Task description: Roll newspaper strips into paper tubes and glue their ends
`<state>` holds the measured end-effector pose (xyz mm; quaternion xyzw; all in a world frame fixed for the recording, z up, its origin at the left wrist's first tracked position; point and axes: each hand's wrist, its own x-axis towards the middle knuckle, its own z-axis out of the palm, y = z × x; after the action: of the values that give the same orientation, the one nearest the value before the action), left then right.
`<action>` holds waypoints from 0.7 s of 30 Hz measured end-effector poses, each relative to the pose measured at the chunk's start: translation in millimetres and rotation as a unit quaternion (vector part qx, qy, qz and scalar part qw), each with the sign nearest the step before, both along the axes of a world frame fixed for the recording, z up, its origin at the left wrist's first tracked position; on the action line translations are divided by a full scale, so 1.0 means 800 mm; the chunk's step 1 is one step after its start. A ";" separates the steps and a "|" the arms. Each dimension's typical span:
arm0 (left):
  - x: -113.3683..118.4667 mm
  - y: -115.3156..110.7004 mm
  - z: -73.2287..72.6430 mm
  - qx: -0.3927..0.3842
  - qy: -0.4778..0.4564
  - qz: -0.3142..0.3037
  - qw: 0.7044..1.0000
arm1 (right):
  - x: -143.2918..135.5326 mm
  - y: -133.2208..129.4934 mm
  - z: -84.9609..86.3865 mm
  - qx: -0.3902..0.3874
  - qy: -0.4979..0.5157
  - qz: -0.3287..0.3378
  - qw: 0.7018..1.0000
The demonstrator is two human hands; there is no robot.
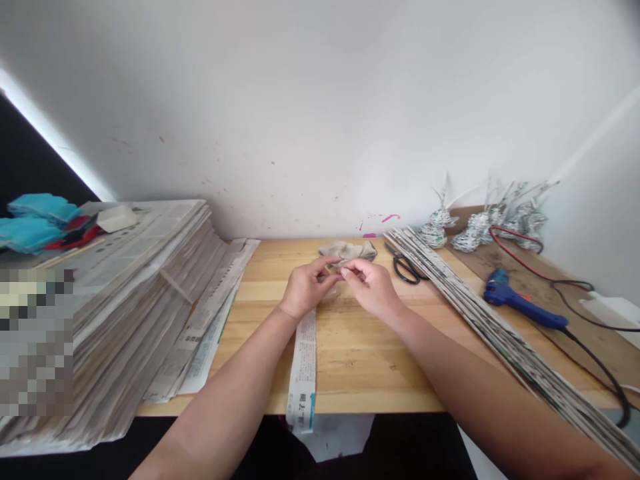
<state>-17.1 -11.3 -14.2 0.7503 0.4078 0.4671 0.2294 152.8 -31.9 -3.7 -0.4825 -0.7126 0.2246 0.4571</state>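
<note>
My left hand (306,288) and my right hand (369,285) meet over the middle of the table, thumbs and fingers pinched together with the tips touching. Whatever lies between the fingertips is too small and covered to make out. A printed newspaper strip (304,373) runs from beneath my left hand toward me and hangs over the table's front edge. Its far end is hidden by the hand. Just behind the fingers lies a crumpled greyish cloth (353,251). Black-handled scissors (407,269) rest to the right of my right hand, partly under a bundle of paper sticks.
A tall newspaper stack (150,293) fills the left, with blue gloves (43,212) on top. Rolled paper sticks (465,307) lie diagonally on the right. Beyond them are a blue glue gun (525,305) with its cord, cardboard (595,340) and several woven paper pieces (473,233).
</note>
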 end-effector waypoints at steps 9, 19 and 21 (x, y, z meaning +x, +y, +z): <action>0.001 0.002 -0.002 -0.008 -0.012 -0.001 1.000 | -0.004 0.004 -0.008 0.024 0.071 0.054 0.996; -0.007 0.006 0.001 -0.005 0.032 0.015 0.999 | 0.000 0.005 -0.004 -0.024 0.042 0.023 0.999; -0.010 0.006 0.003 -0.003 0.051 0.019 0.999 | 0.002 0.005 -0.004 -0.028 0.022 0.038 0.999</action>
<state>-24.8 -6.2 -11.9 0.7645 0.4342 0.4316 0.2016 154.5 -28.0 -6.9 -0.4626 -0.7138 0.2721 0.4500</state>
